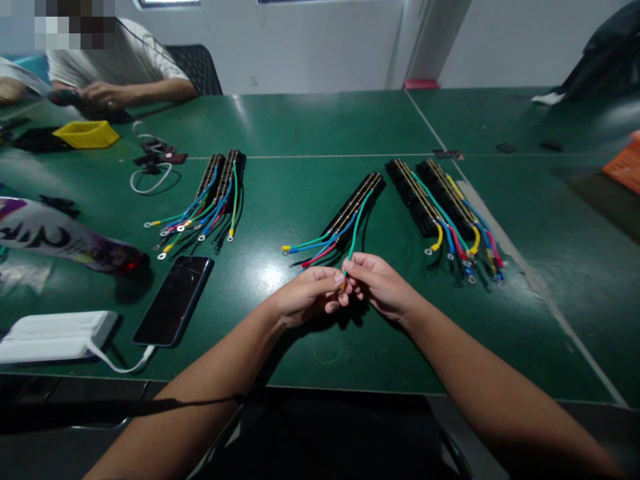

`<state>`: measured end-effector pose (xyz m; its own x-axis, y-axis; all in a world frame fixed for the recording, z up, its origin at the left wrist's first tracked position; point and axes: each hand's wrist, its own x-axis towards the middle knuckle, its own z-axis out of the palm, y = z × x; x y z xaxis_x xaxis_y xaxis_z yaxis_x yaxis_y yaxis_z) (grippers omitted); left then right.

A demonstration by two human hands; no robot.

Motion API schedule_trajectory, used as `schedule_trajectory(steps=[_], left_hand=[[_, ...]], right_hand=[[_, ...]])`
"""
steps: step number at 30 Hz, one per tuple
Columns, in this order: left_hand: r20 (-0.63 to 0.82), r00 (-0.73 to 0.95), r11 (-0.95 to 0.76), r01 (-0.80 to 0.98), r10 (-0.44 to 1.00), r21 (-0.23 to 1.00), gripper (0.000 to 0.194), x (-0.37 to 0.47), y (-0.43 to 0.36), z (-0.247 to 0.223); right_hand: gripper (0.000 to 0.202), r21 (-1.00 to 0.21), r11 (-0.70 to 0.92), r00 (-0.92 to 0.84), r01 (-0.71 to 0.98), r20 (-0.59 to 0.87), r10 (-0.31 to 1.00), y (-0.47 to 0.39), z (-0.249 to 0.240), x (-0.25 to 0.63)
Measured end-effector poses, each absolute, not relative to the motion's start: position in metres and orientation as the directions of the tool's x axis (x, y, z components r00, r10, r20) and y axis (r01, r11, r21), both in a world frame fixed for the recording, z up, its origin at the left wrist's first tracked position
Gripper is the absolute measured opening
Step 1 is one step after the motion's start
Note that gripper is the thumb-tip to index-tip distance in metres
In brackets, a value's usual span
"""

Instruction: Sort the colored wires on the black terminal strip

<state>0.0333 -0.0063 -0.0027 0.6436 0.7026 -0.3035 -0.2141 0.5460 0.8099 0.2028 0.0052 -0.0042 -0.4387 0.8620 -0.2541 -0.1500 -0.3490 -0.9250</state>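
Both hands meet at the loose end of a green wire. My left hand pinches the wire's ring terminal end, and my right hand grips the wire just above it. The wire runs up to a black terminal block with brass-coloured strips, lying diagonally in front of me. Red, blue and another green wire also come out of that block, with ring terminals at their ends. To the right lie two more wired blocks, and to the left another pair.
A phone is cabled to a white power bank at the left front. Behind them lies a printed bottle. A yellow bin stands near a person across the green table. At the right edge is an orange object.
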Motion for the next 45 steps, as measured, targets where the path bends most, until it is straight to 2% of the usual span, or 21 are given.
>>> schedule_trajectory(steps=[12,24,34,45], left_hand=[[-0.317,0.605,0.53,-0.21,0.73,0.821,0.029,0.0333,-0.0061,-0.0032],[-0.323,0.595,0.523,-0.197,0.736,0.829,0.032,0.0343,-0.0066,-0.0028],[-0.337,0.605,0.541,-0.19,0.722,0.819,0.03,0.0336,-0.0053,-0.004],[-0.334,0.616,0.541,-0.181,0.713,0.821,0.032,0.0352,-0.0054,-0.0007]], right_hand=[[0.037,-0.914,-0.359,-0.402,-0.187,-0.262,0.877,0.0041,-0.0025,0.2016],[0.035,-0.909,-0.353,-0.395,-0.223,-0.247,0.885,0.0042,-0.0022,0.2014],[0.031,-0.864,-0.407,-0.442,-0.297,-0.254,0.86,0.0039,-0.0049,0.2014],[0.031,-0.871,-0.4,-0.446,-0.284,-0.249,0.859,0.0043,-0.0048,0.2013]])
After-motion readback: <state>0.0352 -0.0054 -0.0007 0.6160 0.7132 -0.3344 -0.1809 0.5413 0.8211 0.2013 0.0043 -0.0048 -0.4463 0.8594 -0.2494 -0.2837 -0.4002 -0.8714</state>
